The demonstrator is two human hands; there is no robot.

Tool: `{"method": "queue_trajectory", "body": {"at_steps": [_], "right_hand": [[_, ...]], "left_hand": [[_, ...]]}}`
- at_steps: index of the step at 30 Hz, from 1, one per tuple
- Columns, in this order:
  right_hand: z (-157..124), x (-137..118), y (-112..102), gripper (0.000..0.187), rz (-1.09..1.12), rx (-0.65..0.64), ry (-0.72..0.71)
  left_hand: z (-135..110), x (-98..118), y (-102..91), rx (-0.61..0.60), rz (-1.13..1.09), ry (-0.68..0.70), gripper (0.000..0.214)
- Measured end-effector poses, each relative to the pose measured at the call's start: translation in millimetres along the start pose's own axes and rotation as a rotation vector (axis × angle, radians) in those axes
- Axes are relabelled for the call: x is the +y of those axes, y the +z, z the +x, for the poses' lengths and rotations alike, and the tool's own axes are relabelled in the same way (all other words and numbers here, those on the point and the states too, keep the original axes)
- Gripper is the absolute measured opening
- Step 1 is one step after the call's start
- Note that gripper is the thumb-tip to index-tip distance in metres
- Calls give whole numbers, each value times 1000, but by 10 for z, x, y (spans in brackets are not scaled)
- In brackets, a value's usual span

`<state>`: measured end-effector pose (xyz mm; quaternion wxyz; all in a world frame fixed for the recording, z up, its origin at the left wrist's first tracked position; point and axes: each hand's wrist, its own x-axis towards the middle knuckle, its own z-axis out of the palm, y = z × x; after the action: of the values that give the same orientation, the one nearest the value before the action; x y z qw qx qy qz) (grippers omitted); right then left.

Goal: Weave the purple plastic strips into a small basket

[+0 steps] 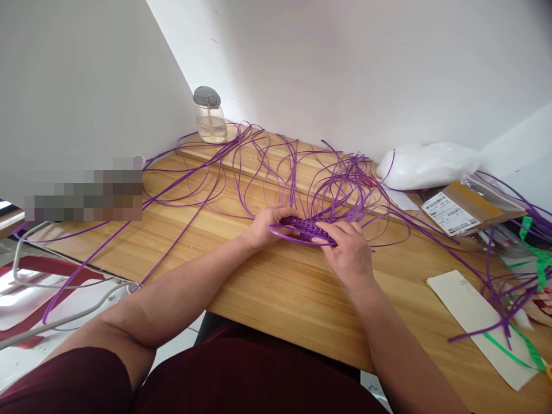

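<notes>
A small piece of purple weaving [308, 227], made of narrow flat strips, is held between my hands just above the table. My left hand [269, 225] grips its left end, fingers bent over the top. At the right end my right hand [347, 250] pinches the near edge, thumb toward the front. One purple strip [287, 237] bows out in a loop on the near side of the weave. Many long loose purple strips [340, 184] fan away from the far side in a tangle. My fingertips are partly hidden behind the weave.
A drinking bottle [210, 123] stands at the back left. Toward the right lie a white plastic bag [429, 165], a labelled package [452, 210], a pale card [478, 328] and a green measuring tape [542, 261]. A white cable [64, 284] runs past the table's left edge.
</notes>
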<state>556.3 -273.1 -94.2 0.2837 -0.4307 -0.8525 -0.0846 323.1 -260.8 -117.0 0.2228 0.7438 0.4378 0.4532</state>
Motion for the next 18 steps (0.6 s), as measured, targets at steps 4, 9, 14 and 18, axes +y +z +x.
{"method": "queue_trajectory", "body": {"at_steps": [4, 9, 14, 18], "right_hand": [[-9, -6, 10, 27, 14, 26, -1], [-1, -13, 15, 23, 27, 25, -3], [7, -7, 8, 20, 41, 5, -12], [6, -58, -13, 25, -22, 42, -8]], "left_hand": [[-2, -3, 14, 5, 21, -5, 23], [4, -43, 36, -1, 94, 30, 21], [2, -59, 44, -10, 104, 38, 20], [1, -58, 37, -13, 105, 40, 20]]}}
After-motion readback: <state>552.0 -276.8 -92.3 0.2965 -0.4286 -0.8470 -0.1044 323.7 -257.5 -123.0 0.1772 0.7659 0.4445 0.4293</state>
